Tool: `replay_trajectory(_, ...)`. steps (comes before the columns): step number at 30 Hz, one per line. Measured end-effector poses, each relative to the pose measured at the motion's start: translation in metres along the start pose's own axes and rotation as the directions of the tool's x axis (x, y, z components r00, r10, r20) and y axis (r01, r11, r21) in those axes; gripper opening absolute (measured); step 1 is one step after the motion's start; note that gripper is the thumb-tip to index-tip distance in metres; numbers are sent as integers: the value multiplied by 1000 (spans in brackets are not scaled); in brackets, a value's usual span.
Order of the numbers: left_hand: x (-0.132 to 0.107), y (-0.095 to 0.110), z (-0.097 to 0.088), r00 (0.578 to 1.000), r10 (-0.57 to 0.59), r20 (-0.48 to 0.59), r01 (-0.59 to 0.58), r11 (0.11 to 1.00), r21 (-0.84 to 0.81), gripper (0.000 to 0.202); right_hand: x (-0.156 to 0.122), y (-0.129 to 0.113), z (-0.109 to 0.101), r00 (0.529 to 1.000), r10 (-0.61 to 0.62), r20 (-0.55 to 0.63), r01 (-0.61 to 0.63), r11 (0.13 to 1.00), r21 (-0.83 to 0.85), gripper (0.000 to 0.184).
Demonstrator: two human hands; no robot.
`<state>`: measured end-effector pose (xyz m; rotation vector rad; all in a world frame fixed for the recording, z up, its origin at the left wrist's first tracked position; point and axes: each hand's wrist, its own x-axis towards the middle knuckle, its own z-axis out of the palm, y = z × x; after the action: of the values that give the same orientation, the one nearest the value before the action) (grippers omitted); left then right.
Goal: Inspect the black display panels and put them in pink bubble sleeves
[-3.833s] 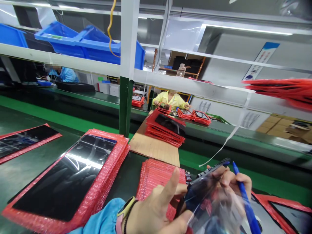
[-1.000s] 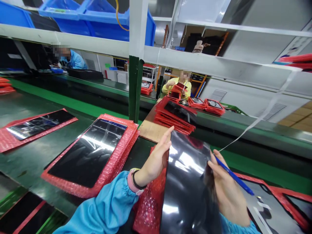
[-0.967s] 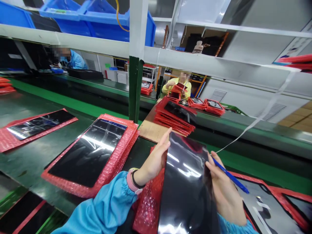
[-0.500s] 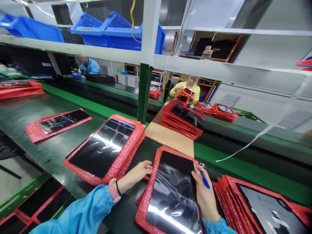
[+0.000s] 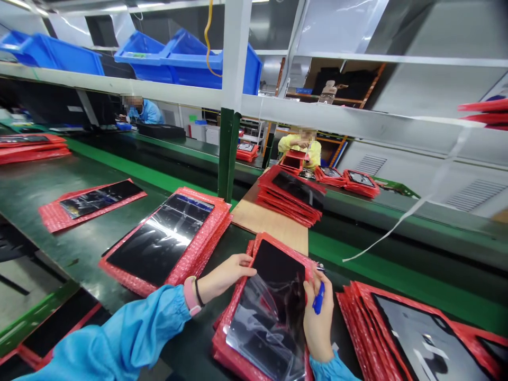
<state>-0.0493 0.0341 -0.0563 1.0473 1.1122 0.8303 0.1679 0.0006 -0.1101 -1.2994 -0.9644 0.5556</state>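
Note:
A black glossy panel [image 5: 273, 307] with a clear film over it lies on a stack of red bubble-wrap bags [image 5: 232, 330] in front of me. My left hand [image 5: 224, 275] grips the left edge of that stack, fingers curled. My right hand [image 5: 317, 320] rests on the panel's right edge and holds a blue pen [image 5: 318, 298].
Another panel on red bags [image 5: 162, 241] lies to the left, one more [image 5: 93, 201] farther left, a stack [image 5: 413, 338] to the right. A wooden board [image 5: 273, 225] carries a red stack [image 5: 291, 198]. Two people work across the green belt [image 5: 397, 275]. Blue bins [image 5: 186, 61] sit overhead.
The panel was held upright between both hands; it was lowered flat onto the red stack. My left hand shifted to the stack's edge, the right stays on the panel with the pen.

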Motion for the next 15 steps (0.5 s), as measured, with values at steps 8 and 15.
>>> replay_trajectory(8,7,0,3,999,45,-28,-37,974,224,37,-1,0,-3,1000,10,-19,-9,999,34,36)
replay_trajectory(15,-6,1,-11,999,-53,-8,52,953,299,26,-2,-1,-3,1000,15,0,-15,998,62,35)
